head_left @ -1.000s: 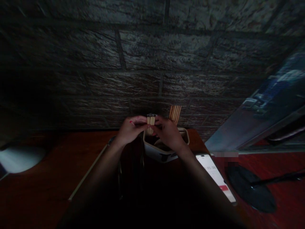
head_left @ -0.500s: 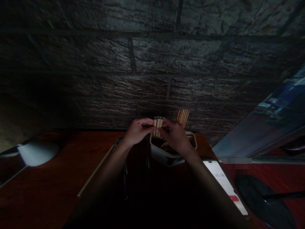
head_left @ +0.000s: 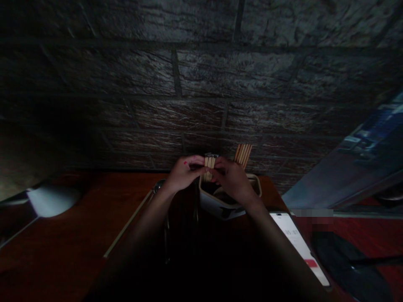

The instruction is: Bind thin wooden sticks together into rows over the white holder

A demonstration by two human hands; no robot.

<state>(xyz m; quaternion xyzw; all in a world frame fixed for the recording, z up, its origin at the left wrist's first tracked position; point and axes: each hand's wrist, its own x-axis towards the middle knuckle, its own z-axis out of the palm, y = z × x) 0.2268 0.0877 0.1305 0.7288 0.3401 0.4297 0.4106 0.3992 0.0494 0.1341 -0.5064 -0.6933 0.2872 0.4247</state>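
My left hand [head_left: 182, 173] and my right hand [head_left: 234, 179] meet over the far left corner of a pale rectangular container [head_left: 217, 207]. Between them stands a bunch of light wooden chopsticks [head_left: 210, 162], gripped from both sides with the thumbs in front. Something clear and shiny shows at the upper ends; I cannot make out what it is. Behind my right hand, a second group of darker-tipped chopsticks [head_left: 243, 154] leans upright out of the container. The container's inside is dark and partly covered by my right hand.
A single chopstick [head_left: 127, 224] and metal spoons [head_left: 160, 184] lie by my left forearm on the wooden table [head_left: 94, 201]. A lit phone [head_left: 297, 239] rests at the right edge. A white conical object [head_left: 53, 201] is at the left. A brick-patterned wall [head_left: 201, 113] rises behind.
Both hands keep hold of the bunch of chopsticks, almost unmoved. The whole view has shifted very slightly, and the phone's timer reads one second later.
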